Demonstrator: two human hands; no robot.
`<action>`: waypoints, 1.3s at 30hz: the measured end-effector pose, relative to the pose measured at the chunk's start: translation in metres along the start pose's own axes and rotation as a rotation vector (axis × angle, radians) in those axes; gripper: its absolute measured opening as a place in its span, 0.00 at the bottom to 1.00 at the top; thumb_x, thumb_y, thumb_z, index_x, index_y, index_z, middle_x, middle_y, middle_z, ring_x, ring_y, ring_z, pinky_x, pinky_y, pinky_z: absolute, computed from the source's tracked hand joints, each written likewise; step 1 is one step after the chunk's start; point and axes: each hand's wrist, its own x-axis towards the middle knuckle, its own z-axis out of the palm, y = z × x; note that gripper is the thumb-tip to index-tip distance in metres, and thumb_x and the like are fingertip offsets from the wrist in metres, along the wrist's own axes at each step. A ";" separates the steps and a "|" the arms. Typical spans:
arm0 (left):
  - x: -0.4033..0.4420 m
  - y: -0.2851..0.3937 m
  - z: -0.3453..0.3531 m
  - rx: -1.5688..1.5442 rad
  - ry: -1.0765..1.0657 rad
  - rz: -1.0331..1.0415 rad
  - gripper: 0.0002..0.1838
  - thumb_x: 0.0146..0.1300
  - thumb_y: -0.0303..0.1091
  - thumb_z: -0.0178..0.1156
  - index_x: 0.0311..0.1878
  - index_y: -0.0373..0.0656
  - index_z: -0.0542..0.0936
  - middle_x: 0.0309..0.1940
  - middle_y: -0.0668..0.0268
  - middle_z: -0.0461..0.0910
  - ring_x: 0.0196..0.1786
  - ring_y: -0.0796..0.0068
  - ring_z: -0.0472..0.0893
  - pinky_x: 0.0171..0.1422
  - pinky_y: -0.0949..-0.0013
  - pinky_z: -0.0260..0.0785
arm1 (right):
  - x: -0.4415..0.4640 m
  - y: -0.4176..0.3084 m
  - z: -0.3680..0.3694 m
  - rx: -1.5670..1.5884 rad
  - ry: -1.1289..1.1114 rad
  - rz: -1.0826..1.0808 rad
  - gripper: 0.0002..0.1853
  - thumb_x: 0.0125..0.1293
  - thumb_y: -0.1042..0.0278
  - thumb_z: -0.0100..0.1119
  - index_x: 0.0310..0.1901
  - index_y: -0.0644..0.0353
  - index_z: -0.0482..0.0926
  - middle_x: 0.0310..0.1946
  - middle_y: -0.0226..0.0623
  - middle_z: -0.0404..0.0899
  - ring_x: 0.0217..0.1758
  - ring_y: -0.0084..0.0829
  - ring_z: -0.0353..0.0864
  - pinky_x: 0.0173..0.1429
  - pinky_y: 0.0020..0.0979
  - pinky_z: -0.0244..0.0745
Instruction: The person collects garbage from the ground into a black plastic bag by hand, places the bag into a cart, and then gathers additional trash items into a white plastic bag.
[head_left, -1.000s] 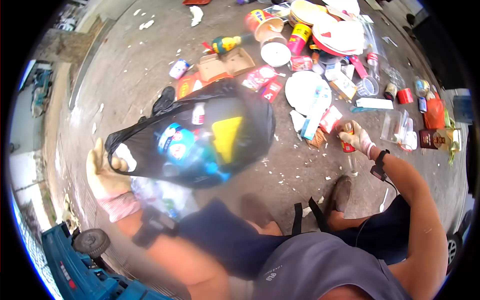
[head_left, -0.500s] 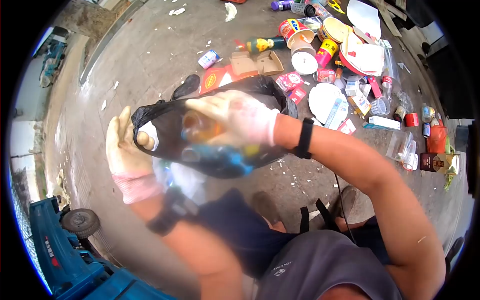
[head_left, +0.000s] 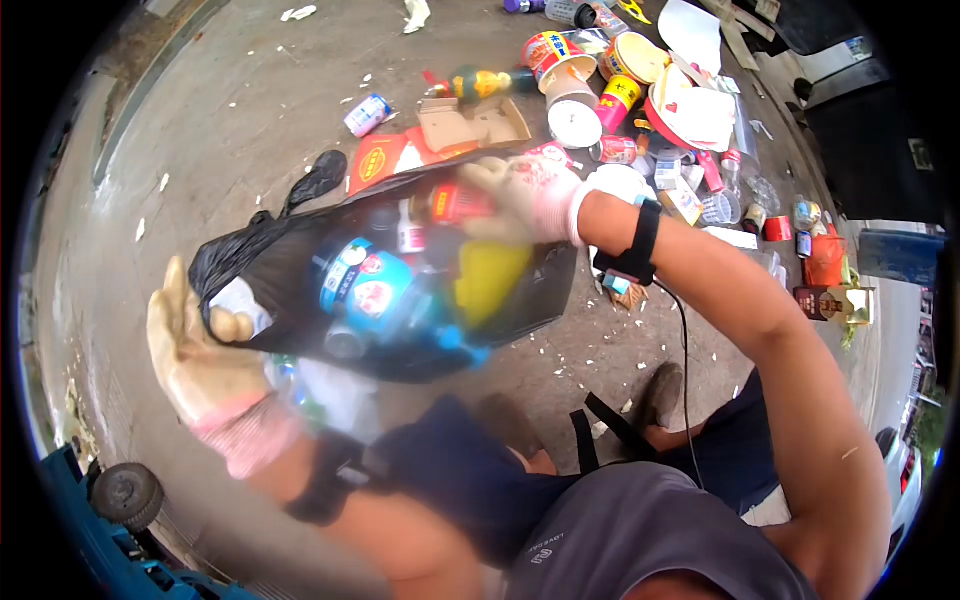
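A black plastic bag (head_left: 290, 320) hangs with its mouth spread before me. My left hand (head_left: 205, 345), in a cream glove with a pink cuff, grips the bag's left rim, thumb hooked inside it. A white scrap (head_left: 240, 305) shows beside that thumb. My right hand (head_left: 530, 195), gloved alike, is over the bag's far right side with fingers blurred but stretched and apart. Close to its fingertips is a red item (head_left: 460, 203) inside the bag. Also in the bag are a blue-labelled plastic bottle (head_left: 365, 285), a small white-labelled bottle (head_left: 410, 228) and a blurred yellow thing (head_left: 490, 278).
Litter covers the ground ahead: instant-noodle tubs (head_left: 553, 55), a flattened cardboard box (head_left: 470, 125), a drink can (head_left: 368, 115), a red bag (head_left: 828, 258) and several packets. A clear plastic bag (head_left: 340, 395) is below my left hand. A wheel (head_left: 127, 497) of a blue vehicle stands lower left.
The bag's mouth is stretched wider, showing more of its contents. My left hand has moved left and down; my right hand has shifted right and slightly up. The view has turned right.
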 end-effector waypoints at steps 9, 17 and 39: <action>0.039 -0.014 -0.016 -0.093 0.017 -0.161 0.25 0.76 0.48 0.55 0.64 0.36 0.79 0.72 0.62 0.77 0.31 0.76 0.70 0.38 0.70 0.67 | -0.023 0.095 -0.187 0.097 0.257 0.250 0.22 0.71 0.50 0.62 0.58 0.55 0.85 0.48 0.42 0.90 0.50 0.35 0.90 0.57 0.35 0.82; 0.041 -0.042 -0.040 0.005 -0.217 0.158 0.24 0.74 0.29 0.55 0.72 0.48 0.72 0.76 0.51 0.70 0.62 0.64 0.77 0.44 0.73 0.69 | -0.066 0.248 -0.049 -0.136 -0.061 0.503 0.22 0.68 0.58 0.60 0.61 0.51 0.84 0.53 0.48 0.87 0.57 0.46 0.87 0.64 0.40 0.80; -0.034 0.006 -0.015 0.110 -0.443 0.016 0.25 0.76 0.22 0.48 0.75 0.38 0.64 0.75 0.51 0.70 0.74 0.63 0.73 0.65 0.70 0.71 | -0.028 0.069 -0.015 0.975 0.267 -0.018 0.40 0.67 0.59 0.73 0.75 0.63 0.64 0.51 0.37 0.87 0.49 0.23 0.87 0.53 0.28 0.84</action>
